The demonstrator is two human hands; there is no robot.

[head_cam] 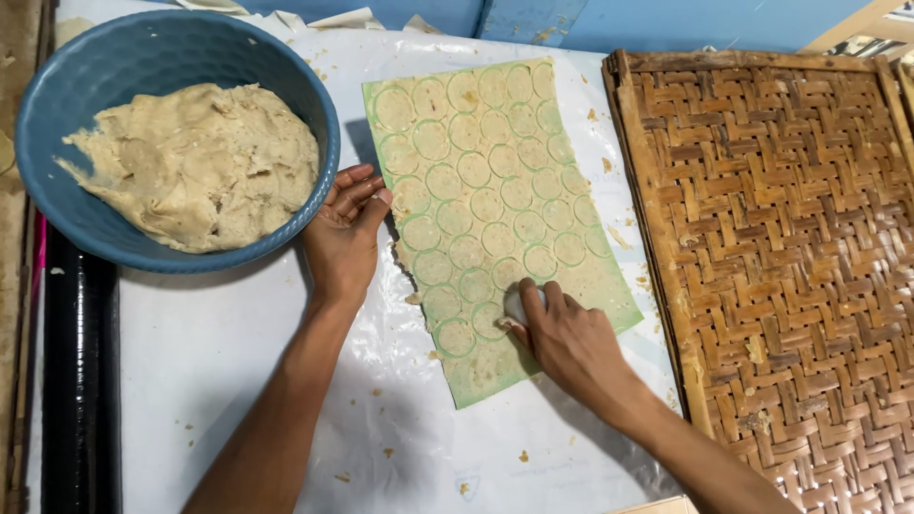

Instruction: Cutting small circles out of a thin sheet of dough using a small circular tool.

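Note:
A thin rolled sheet of beige dough (495, 209) lies on a green mat, marked with several rows of cut circles. My right hand (562, 338) presses a small round white cutter (519, 303) into the sheet near its lower edge. My left hand (345, 233) rests with its fingers together at the sheet's left edge, beside the bowl, holding nothing. A blue bowl (67, 214) at the upper left holds a big lump of beige dough (205, 162).
A woven bamboo tray (790, 247) fills the right side. White plastic sheeting (219, 352) covers the table, dotted with dough crumbs. A black roll (81, 381) lies along the left edge. A blue wall runs along the back.

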